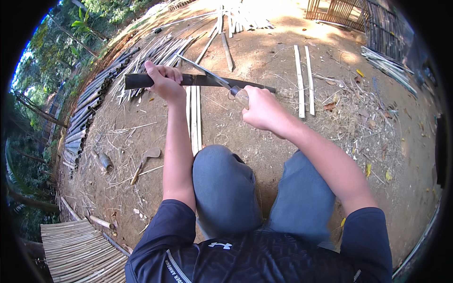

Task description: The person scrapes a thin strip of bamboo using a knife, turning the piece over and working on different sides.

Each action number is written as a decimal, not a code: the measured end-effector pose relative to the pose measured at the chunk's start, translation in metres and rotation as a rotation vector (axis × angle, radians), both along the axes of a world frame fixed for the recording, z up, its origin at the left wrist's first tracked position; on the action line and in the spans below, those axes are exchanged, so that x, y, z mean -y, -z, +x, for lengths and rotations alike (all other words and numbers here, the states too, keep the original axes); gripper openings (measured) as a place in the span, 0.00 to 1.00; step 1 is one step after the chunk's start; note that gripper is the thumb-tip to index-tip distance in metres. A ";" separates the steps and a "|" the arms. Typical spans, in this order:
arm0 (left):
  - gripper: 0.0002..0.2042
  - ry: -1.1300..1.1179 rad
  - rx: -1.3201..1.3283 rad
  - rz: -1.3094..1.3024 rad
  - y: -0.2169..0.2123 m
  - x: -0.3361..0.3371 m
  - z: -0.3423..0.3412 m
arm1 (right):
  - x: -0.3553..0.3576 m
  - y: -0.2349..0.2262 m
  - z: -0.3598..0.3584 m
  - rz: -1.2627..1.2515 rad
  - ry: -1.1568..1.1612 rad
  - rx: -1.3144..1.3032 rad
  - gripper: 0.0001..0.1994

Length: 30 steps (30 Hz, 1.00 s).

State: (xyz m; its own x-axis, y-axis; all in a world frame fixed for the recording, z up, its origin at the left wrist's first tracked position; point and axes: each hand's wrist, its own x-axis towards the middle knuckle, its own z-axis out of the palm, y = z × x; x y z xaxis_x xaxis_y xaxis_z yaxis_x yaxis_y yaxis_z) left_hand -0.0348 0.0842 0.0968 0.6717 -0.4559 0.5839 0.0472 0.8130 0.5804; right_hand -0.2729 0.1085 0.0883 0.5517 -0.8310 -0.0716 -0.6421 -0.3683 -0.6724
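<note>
My left hand (166, 85) is closed around a long dark split bamboo piece (138, 81) held crosswise in front of my knees. The thumb points up along its far side. In my right hand (265, 109) is a long-bladed knife (204, 70), gripped by its handle. The blade slants up and to the left, crossing the bamboo to the right of my left hand. Whether the edge bites into the bamboo I cannot tell. The bamboo's thin right end (270, 88) reaches out beyond the knife handle.
Pale bamboo strips (194, 118) lie just ahead of my knees, others (300, 85) at right. Dark bamboo poles (87, 111) are stacked at left near a hooked blade tool (144, 162) and a bottle-like object (104, 162). A slatted bamboo platform (75, 250) stands lower left.
</note>
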 end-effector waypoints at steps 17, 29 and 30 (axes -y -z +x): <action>0.27 0.004 0.042 0.061 0.000 -0.006 -0.004 | 0.005 0.009 0.008 0.077 0.007 0.167 0.16; 0.27 0.021 0.043 0.047 -0.002 -0.001 -0.004 | 0.011 0.001 0.007 0.168 0.010 0.163 0.18; 0.27 0.014 0.045 0.047 -0.003 -0.001 -0.005 | 0.009 -0.002 0.008 0.134 0.010 0.156 0.18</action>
